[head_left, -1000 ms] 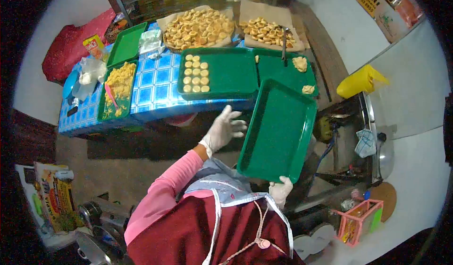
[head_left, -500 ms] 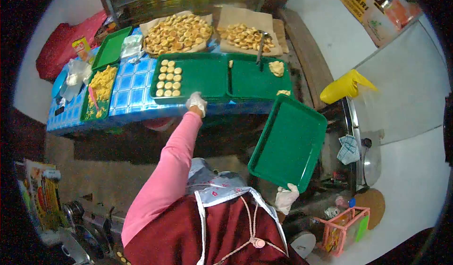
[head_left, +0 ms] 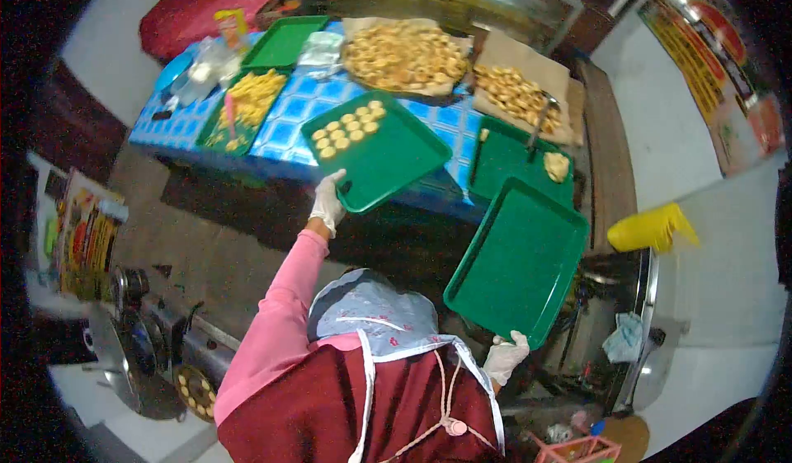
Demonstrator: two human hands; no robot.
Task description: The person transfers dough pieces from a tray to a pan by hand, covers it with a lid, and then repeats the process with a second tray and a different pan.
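My gloved left hand [head_left: 329, 203] grips the near edge of a green tray [head_left: 396, 166], which is turned at an angle over the table's front edge. Several small round pale dough pieces [head_left: 349, 127] stand in rows at its far left end. In my gloved right hand [head_left: 506, 357] is the near corner of a second green tray [head_left: 520, 265], held tilted with nothing on it. Behind that one, another green tray [head_left: 503, 162] lies on the table with a lump of dough [head_left: 556, 166] and a dark-handled utensil [head_left: 540, 123].
Baked round pieces fill a big round tray [head_left: 406, 57] and lie on brown paper [head_left: 528, 59] at the back. Yellow crumbly filling [head_left: 254, 94] sits in a left tray with a pink spoon [head_left: 230, 117]. A pan of round pieces [head_left: 195, 393] stands low at left.
My left hand has pulled the tray of dough pieces toward me and turned it away from the neighbouring tray. My right hand still holds the other tray. The view has swung left.
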